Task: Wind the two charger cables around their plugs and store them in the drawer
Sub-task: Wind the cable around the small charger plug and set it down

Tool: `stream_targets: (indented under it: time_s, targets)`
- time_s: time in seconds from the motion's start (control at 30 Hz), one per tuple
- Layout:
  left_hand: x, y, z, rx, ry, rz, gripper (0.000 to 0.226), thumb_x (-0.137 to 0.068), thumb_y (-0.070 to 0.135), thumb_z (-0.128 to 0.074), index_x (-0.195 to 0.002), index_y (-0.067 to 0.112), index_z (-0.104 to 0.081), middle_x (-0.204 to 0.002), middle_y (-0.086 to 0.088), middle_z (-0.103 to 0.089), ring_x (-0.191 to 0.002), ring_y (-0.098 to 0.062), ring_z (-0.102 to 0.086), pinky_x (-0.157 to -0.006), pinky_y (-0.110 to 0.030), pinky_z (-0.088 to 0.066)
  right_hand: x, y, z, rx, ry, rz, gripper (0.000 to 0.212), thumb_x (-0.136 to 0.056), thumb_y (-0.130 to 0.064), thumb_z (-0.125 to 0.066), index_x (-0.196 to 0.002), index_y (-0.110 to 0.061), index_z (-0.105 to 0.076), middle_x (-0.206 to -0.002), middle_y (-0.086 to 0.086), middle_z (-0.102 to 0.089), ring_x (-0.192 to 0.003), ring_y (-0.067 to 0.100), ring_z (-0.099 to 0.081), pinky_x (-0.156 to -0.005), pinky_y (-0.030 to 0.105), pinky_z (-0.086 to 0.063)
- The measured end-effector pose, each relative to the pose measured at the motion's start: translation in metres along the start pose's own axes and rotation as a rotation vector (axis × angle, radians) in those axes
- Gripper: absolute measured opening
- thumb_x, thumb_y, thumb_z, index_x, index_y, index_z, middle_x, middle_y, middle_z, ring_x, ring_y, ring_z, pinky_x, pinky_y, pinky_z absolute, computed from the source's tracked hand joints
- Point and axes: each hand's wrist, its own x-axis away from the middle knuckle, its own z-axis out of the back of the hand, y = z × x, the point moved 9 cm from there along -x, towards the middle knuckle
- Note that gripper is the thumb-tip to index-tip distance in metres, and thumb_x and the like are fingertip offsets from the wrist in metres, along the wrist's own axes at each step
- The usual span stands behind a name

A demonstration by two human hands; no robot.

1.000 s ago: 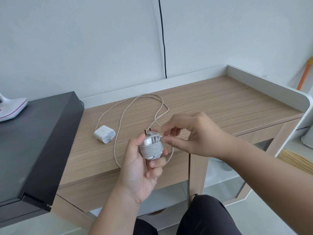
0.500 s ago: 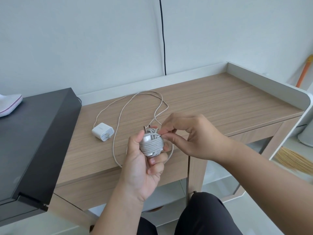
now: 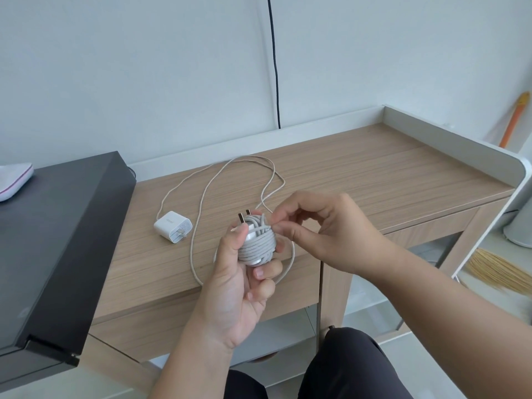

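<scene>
You are finishing the first wind: your left hand (image 3: 241,286) is gripping the wound plug (image 3: 257,241) above the desk's (image 3: 388,180) front edge while your right hand (image 3: 325,228) is pinching its cable end, probably needing tucking before the second charger (image 3: 172,226) near the left edge.

The right half of the light wood-grain bench (image 3: 388,180) lies bare up to its raised white rim (image 3: 449,133), leaving open room there. On the left half, a small white square charger plug (image 3: 172,226) and its loose pale cable (image 3: 201,203), looped across the middle, stand in the way. A black flat-topped cabinet (image 3: 57,240) closes the bench's left side.
</scene>
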Motion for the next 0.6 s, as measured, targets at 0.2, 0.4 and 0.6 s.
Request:
stream_targets:
  time_s: [0.2, 0.4, 0.6]
  targets:
    - [0.002, 0.003, 0.000, -0.045, 0.002, -0.038, 0.029, -0.071, 0.032, -0.066, -0.098, 0.023, -0.063, -0.079, 0.002, -0.056, -0.048, -0.003, -0.033, -0.030, -0.010, -0.023, 0.004, -0.010, 0.001, 0.128, 0.031, 0.104, 0.010, -0.081, -0.009, -0.074, -0.090, -0.009, -0.073, -0.085, 0.001, -0.067, -0.079, 0.018, -0.063, -0.070, 0.027, -0.047]
    - [0.003, 0.002, 0.000, -0.087, -0.002, -0.057, 0.038, -0.067, 0.034, -0.068, -0.100, 0.019, -0.060, -0.074, -0.001, -0.056, -0.047, -0.003, -0.032, -0.030, -0.010, -0.024, 0.001, -0.012, 0.000, 0.166, -0.024, 0.110, 0.007, -0.082, -0.010, -0.073, -0.088, -0.009, -0.074, -0.087, 0.000, -0.066, -0.079, 0.000, -0.058, -0.077, 0.013, -0.043]
    - [0.002, 0.007, -0.002, -0.147, 0.020, -0.131, 0.044, -0.064, 0.032, -0.066, -0.105, 0.020, -0.055, -0.072, -0.002, -0.055, -0.042, -0.003, -0.031, -0.031, -0.011, -0.023, 0.001, 0.001, -0.005, -0.085, -0.059, -0.014, 0.005, -0.085, -0.003, -0.068, -0.089, -0.001, -0.071, -0.085, 0.009, -0.069, -0.074, 0.018, -0.066, -0.074, 0.033, -0.053]
